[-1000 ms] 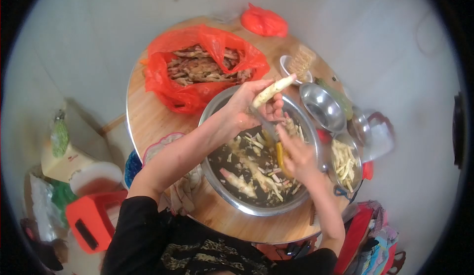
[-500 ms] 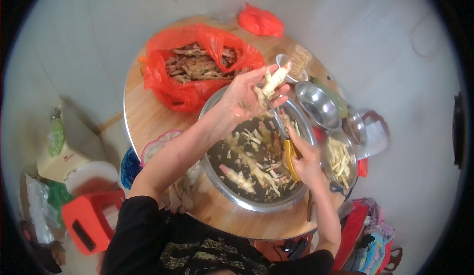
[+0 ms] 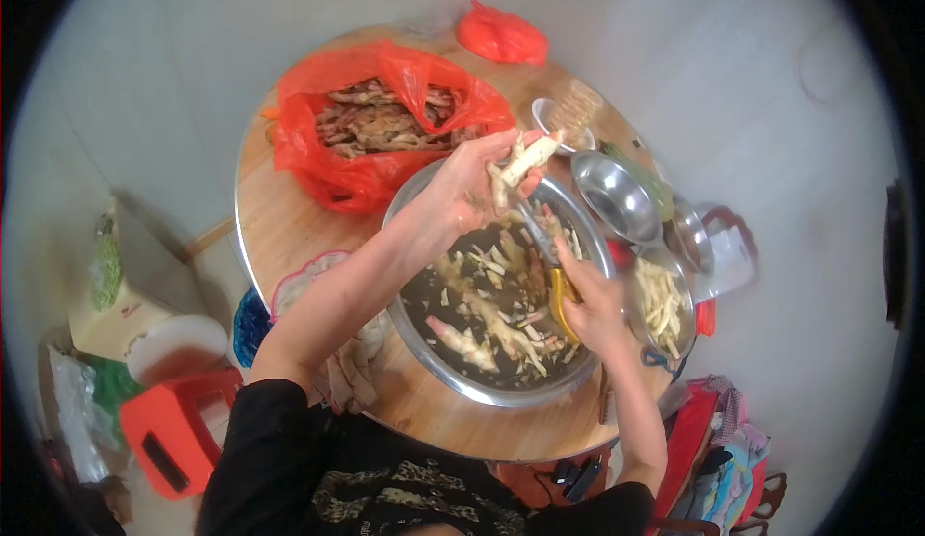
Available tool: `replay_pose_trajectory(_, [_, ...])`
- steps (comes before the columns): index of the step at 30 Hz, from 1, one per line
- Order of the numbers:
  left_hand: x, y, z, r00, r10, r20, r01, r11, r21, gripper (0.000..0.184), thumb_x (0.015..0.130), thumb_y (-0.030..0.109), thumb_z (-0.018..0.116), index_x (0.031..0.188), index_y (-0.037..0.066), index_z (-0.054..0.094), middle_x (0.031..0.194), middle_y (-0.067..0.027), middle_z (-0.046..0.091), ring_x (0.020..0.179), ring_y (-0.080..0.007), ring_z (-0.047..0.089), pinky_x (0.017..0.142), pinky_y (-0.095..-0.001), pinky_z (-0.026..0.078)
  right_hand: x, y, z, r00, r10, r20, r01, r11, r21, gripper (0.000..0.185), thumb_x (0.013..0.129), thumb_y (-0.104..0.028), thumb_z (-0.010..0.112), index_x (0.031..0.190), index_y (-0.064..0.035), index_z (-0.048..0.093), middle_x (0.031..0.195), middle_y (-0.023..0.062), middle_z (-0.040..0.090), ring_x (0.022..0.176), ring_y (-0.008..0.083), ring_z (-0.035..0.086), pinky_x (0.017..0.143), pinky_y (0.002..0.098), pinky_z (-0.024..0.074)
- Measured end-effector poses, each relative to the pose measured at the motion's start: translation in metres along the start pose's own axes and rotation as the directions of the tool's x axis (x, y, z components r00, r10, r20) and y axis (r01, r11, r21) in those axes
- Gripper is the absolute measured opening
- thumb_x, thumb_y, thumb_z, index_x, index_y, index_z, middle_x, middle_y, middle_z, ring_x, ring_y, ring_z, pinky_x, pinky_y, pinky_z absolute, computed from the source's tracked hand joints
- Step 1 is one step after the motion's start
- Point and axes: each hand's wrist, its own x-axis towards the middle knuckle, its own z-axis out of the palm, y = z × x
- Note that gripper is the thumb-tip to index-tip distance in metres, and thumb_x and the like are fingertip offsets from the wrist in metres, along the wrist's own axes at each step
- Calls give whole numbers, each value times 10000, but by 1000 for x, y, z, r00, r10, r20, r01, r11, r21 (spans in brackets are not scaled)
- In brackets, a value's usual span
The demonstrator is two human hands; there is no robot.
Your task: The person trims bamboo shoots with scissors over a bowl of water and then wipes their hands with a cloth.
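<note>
My left hand (image 3: 469,178) is closed around a pale, knobbly ginger root (image 3: 525,161), held above the far side of a wide steel basin (image 3: 482,394). My right hand (image 3: 595,307) grips yellow-handled scissors (image 3: 559,295). Their blades point up and away, reaching the lower end of the root; whether they touch it I cannot tell. Dark water fills the basin, with more ginger, some pink-tipped, and many small cut bits (image 3: 465,343) lying in it.
A red plastic bag (image 3: 323,175) of soil-brown roots stands at the far left. On the right are a steel bowl (image 3: 617,199) and a bowl of pale pieces (image 3: 661,307). Gloves (image 3: 349,367) lie left of the basin; a tied red bag (image 3: 501,33) sits at the back.
The root is tilted slightly differently in my left hand, whose fingers have curled more around it. My right hand and the scissors have shifted slightly; the blades now look closer together.
</note>
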Motion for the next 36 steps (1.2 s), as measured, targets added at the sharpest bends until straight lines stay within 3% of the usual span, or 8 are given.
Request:
replay_pose_trajectory(7, [-1,4,-7,996,68,-59,-65,996,60,360,1024,303,527,1277,61,611,1045,-99,675,814,-165,668,702,-271,604,-21,3,17,984,-160,76,169,976,-139,821,683,-20,718,1470,-135,512,834,130,626,664,286,651,643,391,576])
replay_pose_trajectory(12, [9,-7,-6,990,106,-97,-61,924,377,337,1019,290,537,1258,67,621,1048,-58,676,896,-157,648,808,-298,571,-37,2,-10,999,35,-1,-34,976,-215,821,680,-13,717,1463,-166,524,856,133,636,646,270,655,622,391,566])
replay_pose_trajectory(15, [18,-39,-29,970,239,-47,-77,482,873,345,984,263,586,1265,65,612,1119,-106,629,958,-227,644,873,-368,540,-45,10,-20,991,57,-124,-94,945,-313,808,694,31,699,1459,-168,530,845,123,638,622,259,639,580,387,530])
replay_pose_trajectory(17, [12,-66,-44,953,232,195,-74,-445,893,401,937,211,617,1314,80,583,1206,-176,542,977,-321,642,892,-438,524,-49,10,-25,958,140,-249,-219,920,-325,790,712,50,691,1457,-159,532,828,119,633,622,259,631,576,383,505])
replay_pose_trajectory(21, [11,-92,-65,975,71,210,-96,-720,687,486,900,181,602,1379,167,526,1249,-214,479,1189,-410,515,1070,-492,391,-55,4,-23,933,118,-339,-222,933,-284,764,732,36,694,1452,-163,538,837,132,640,675,255,648,613,381,503])
replay_pose_trajectory(29, [4,-74,-27,893,238,383,-215,-520,826,592,851,209,692,1401,111,497,1294,-196,496,1278,-379,461,1080,-477,369,-71,5,-25,890,312,-333,-330,944,0,655,814,-27,734,1434,-132,550,1156,170,709,910,235,718,806,328,555])
replay_pose_trajectory(32, [7,-62,-24,900,284,332,-288,-185,940,567,843,234,740,1350,77,541,1252,-195,519,1241,-335,499,1044,-434,416,-71,-4,-31,821,555,-132,-461,782,419,680,844,-124,813,1442,-17,508,1204,107,712,1006,67,601,890,259,499])
replay_pose_trajectory(36, [10,-54,-20,994,62,95,-113,485,867,396,872,63,716,1227,-7,556,1131,-87,688,976,-157,647,890,-315,505,-72,-5,-31,815,578,-39,-471,700,537,693,840,-179,827,1434,-10,514,1153,96,718,993,80,608,880,258,497])
